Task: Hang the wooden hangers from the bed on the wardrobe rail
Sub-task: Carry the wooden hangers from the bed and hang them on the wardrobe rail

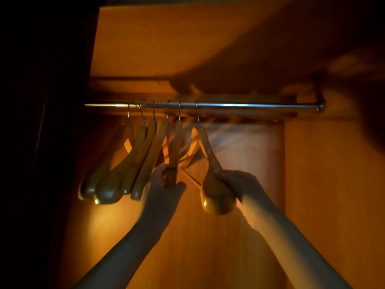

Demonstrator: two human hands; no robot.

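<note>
A metal wardrobe rail [250, 105] runs across the open wardrobe. Several wooden hangers [116, 176] hang by their hooks on its left part, bunched together. My left hand [162, 190] grips the lower end of one narrow hanger [175, 147], whose hook sits on the rail. Just to its right, my right hand [239, 182] holds the broad rounded shoulder of the rightmost hanger [216, 195]; its hook is also over the rail. Both arms reach up from below.
The wardrobe's wooden back panel [208, 236] and right side wall [333, 184] glow orange. A shelf [166, 42] lies above the rail. The left side is dark. The rail's right stretch up to its bracket [319, 107] carries no hangers.
</note>
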